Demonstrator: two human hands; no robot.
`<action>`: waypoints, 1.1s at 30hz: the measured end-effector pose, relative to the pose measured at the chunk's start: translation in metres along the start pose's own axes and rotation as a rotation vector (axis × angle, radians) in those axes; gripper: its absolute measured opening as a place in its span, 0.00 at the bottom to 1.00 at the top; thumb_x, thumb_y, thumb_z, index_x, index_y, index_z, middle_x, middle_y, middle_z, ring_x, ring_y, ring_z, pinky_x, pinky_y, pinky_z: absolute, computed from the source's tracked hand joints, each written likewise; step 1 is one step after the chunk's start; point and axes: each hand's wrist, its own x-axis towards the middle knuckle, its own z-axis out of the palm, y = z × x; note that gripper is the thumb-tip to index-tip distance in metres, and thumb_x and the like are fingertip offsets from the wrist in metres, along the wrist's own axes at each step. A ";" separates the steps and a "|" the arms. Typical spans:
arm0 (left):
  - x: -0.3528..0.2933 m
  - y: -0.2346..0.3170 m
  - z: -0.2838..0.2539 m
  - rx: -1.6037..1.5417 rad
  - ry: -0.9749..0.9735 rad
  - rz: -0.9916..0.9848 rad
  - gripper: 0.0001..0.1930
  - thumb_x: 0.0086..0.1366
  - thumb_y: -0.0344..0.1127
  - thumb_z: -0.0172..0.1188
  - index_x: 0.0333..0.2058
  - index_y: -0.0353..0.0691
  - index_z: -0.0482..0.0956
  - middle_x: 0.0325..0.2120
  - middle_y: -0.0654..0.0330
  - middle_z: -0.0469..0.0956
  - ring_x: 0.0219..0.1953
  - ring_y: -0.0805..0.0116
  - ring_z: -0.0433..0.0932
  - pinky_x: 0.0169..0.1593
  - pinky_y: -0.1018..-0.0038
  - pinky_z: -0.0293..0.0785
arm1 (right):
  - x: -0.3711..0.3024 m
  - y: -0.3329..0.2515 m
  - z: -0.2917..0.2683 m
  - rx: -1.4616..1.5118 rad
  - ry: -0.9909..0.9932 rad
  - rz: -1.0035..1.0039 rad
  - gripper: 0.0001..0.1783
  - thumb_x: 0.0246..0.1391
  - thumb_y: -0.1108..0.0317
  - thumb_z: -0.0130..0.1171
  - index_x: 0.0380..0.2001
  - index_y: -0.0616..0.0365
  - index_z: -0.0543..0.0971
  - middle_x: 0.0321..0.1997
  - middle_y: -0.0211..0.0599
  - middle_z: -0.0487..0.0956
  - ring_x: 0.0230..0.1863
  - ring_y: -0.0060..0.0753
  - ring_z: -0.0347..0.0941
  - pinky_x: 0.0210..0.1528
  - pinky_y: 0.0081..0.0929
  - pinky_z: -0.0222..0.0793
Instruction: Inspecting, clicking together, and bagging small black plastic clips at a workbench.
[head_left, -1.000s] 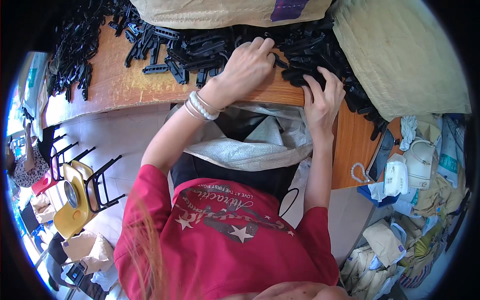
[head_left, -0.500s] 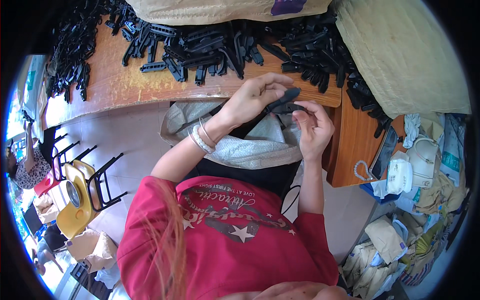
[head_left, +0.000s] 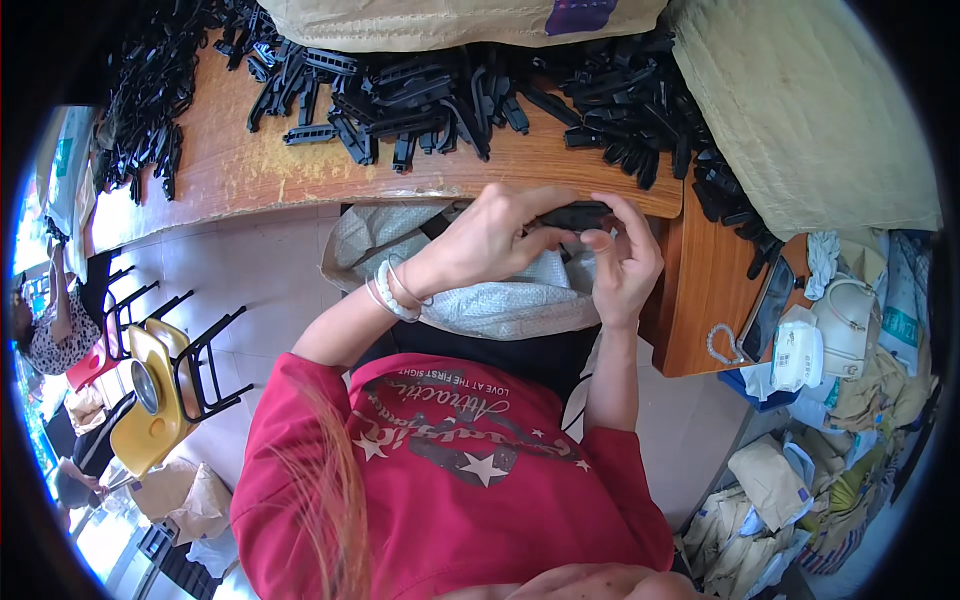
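Note:
Both my hands are at the table's near edge, over an open white woven sack on my lap. Between them is a black plastic part, small and elongated, partly covered by my fingers. My left hand grips its left end between thumb and fingers. At the other end, my right hand pinches it with thumb and fingertips. A heap of similar black plastic parts lies on the table just beyond my hands.
The wooden table carries more black parts at far left. Large tan sacks stand at the back and right. A phone, a tissue pack and a white bag lie at right. Yellow chairs and people are at left.
My two hands have come closer together around the black part, which now lies more level between them. My left hand has turned and dropped slightly.

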 end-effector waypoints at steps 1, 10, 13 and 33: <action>0.001 0.000 0.000 0.000 0.002 0.002 0.19 0.52 0.24 0.62 0.44 0.29 0.74 0.26 0.43 0.77 0.28 0.47 0.79 0.31 0.67 0.74 | 0.000 0.001 0.000 -0.033 0.010 -0.021 0.16 0.49 0.69 0.66 0.41 0.63 0.77 0.34 0.32 0.75 0.30 0.21 0.67 0.33 0.18 0.63; 0.029 -0.005 -0.018 0.010 0.226 -0.198 0.19 0.63 0.47 0.59 0.30 0.33 0.84 0.21 0.57 0.81 0.23 0.76 0.78 0.28 0.79 0.74 | 0.058 0.015 -0.006 -0.495 0.144 -0.337 0.06 0.50 0.76 0.60 0.34 0.61 0.80 0.35 0.36 0.76 0.36 0.35 0.72 0.37 0.30 0.67; 0.052 -0.003 -0.035 -0.085 0.281 -0.332 0.27 0.65 0.52 0.54 0.20 0.31 0.80 0.14 0.63 0.75 0.20 0.81 0.70 0.26 0.82 0.66 | 0.077 0.024 -0.013 -0.749 0.065 -0.354 0.07 0.46 0.76 0.62 0.32 0.59 0.80 0.38 0.35 0.74 0.41 0.41 0.68 0.44 0.35 0.64; 0.047 -0.002 -0.035 -0.421 0.147 -0.374 0.12 0.66 0.35 0.55 0.44 0.32 0.72 0.20 0.64 0.76 0.13 0.85 0.63 0.16 0.86 0.56 | 0.015 0.023 -0.002 0.191 0.059 0.200 0.08 0.58 0.75 0.55 0.39 0.67 0.78 0.27 0.33 0.76 0.25 0.19 0.72 0.27 0.13 0.65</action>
